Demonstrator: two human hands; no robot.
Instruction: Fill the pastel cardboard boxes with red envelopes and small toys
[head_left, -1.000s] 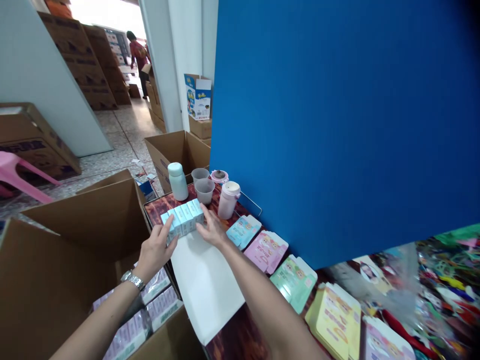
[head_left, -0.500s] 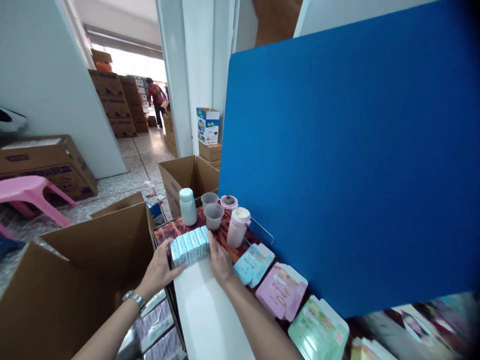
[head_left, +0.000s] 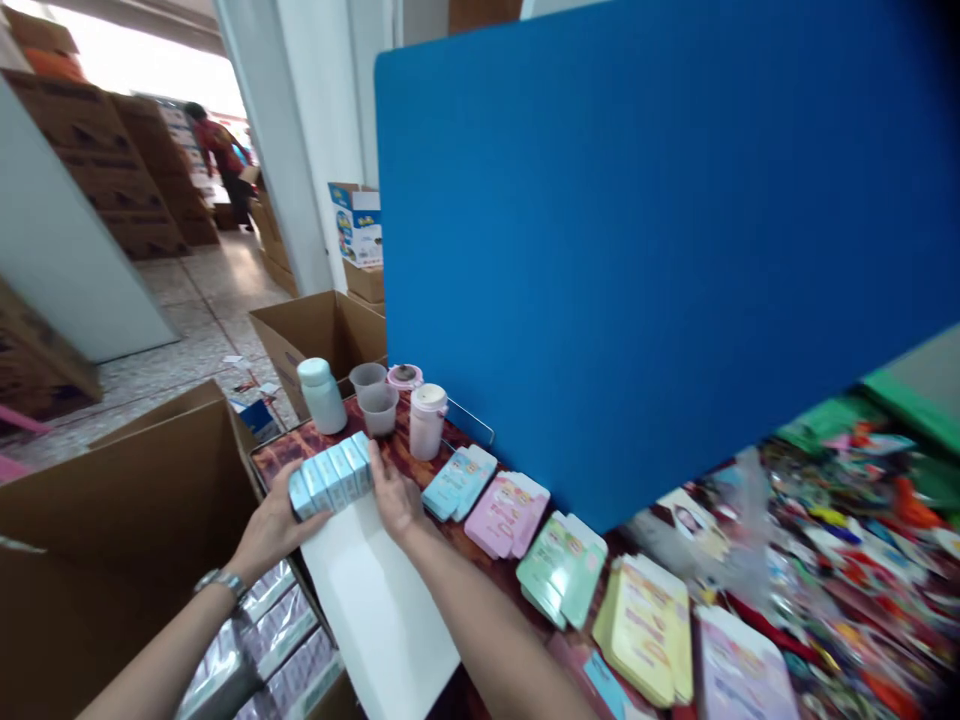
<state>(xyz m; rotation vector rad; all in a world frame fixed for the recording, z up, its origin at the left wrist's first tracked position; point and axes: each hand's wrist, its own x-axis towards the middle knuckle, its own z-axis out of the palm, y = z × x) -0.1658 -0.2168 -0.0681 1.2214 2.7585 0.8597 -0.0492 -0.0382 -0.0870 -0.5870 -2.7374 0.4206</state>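
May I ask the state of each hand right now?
Left hand: holding one end of the light-blue box row.
Right hand: holding the row's other end.

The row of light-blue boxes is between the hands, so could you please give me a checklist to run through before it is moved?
1. Left hand touching the left end of the row of light-blue boxes: ok.
2. Right hand touching the right end: ok.
3. Boxes lined up side by side: ok.
4. Row resting fully on a surface, not lifted: cannot tell; its underside is hidden.
5. Pale green bottle beyond the row standing upright: ok.
6. Front translucent cup apart from the row: cannot tell; they look close in this view.
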